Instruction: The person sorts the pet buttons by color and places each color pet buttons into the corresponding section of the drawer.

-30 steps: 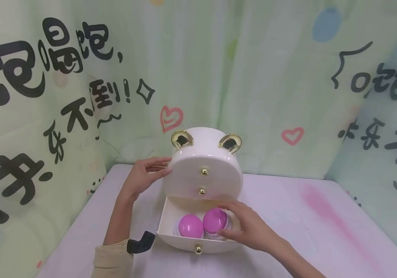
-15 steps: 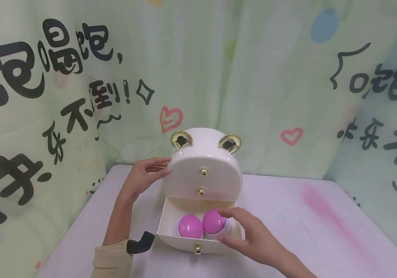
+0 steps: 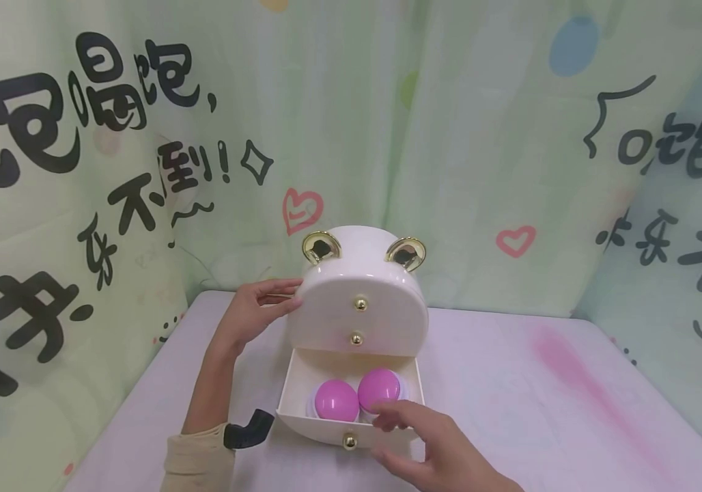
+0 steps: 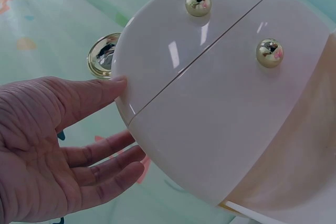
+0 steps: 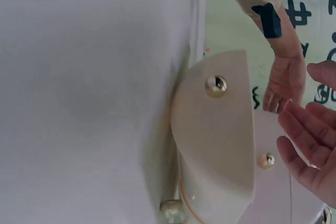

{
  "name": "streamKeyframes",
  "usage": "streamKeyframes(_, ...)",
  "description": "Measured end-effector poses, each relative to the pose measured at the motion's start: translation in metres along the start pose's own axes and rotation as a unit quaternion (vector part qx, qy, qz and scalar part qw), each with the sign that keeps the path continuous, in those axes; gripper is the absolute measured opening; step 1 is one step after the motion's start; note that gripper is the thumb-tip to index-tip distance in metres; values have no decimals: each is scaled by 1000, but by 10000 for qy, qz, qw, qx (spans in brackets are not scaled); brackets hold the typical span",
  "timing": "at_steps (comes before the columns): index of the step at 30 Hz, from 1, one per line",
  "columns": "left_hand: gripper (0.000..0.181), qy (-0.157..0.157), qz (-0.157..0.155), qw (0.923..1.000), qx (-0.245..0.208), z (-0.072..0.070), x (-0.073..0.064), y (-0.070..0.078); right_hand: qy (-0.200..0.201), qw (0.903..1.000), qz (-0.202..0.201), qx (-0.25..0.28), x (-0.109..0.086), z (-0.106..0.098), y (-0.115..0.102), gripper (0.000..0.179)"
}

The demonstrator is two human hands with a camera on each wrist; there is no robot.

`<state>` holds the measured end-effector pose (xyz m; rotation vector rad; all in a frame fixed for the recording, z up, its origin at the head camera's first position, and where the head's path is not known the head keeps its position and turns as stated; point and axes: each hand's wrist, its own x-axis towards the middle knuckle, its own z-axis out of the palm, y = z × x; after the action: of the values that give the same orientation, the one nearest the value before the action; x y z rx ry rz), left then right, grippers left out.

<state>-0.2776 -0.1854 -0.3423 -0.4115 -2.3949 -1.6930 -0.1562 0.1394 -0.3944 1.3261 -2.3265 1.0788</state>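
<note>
A glossy white, round-topped drawer box [image 3: 360, 287] stands on the table, with gold ball knobs and two gold-rimmed ear shapes [image 3: 321, 247] on top. Its bottom drawer [image 3: 320, 365] is pulled out and holds two round containers with pink domed tops, a left one [image 3: 337, 400] and a right one [image 3: 379, 388], both in pale cups. My left hand [image 3: 259, 313] rests against the box's left side; in the left wrist view its thumb [image 4: 100, 94] touches the front edge, fingers straight along the side. In front of the drawer's right part, my right hand [image 3: 443, 444] is spread, holding nothing.
A white table [image 3: 511, 410] carries a pink smear [image 3: 578, 383] to the right. A pale green curtain [image 3: 449, 157] with black lettering and hearts closes off the back and sides. A black strap [image 3: 249, 430] is on the left sleeve.
My right hand has drawn off the right pink-topped container and moved down toward me, past the drawer's front. My left hand and the box stay where they were.
</note>
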Motion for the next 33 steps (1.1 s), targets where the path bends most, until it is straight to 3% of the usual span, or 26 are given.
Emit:
streamKeyframes(6,44,-4,-1,10000,-22,0,0,1,-860,9909,979,328,-2,9,-4,42)
streamKeyframes(9,44,-11,-9,10000,-31,0,-1,2,-1179,9856,1191,206,-2,16,-1,44)
streamKeyframes(14,44,3,-36,10000,10,-1,-2,1,-1504,9790,1342,317,-2,29,7,51)
streamKeyframes(22,44,-6,17,10000,22,0,0,0,-1589,9833,794,-403,-3,42,15,54)
streamKeyframes(29,43,-2,32,10000,32,0,1,-1,-1829,9728,1408,221,1,43,13,55)
streamKeyframes(33,44,-16,21,10000,37,0,1,-1,-1803,9738,1354,302,2,43,13,55)
